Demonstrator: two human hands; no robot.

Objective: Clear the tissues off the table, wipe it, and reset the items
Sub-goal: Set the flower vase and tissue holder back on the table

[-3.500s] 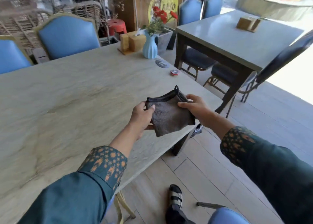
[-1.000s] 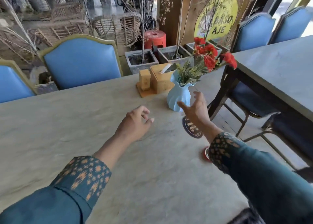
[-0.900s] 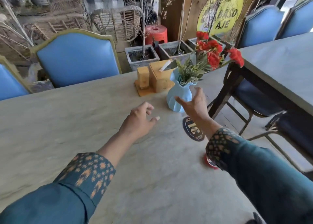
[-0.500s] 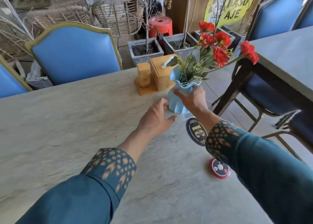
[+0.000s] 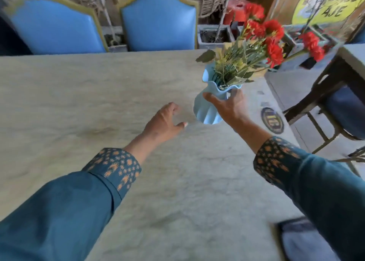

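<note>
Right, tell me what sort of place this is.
Probably a cafe or small restaurant: a numbered disc on the table, rows of matching blue chairs, and a yellow painted sign behind.

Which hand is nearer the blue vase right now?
Right. The right hand grips the blue vase around its neck; the left hand hangs open to the vase's left, not touching it.
</note>
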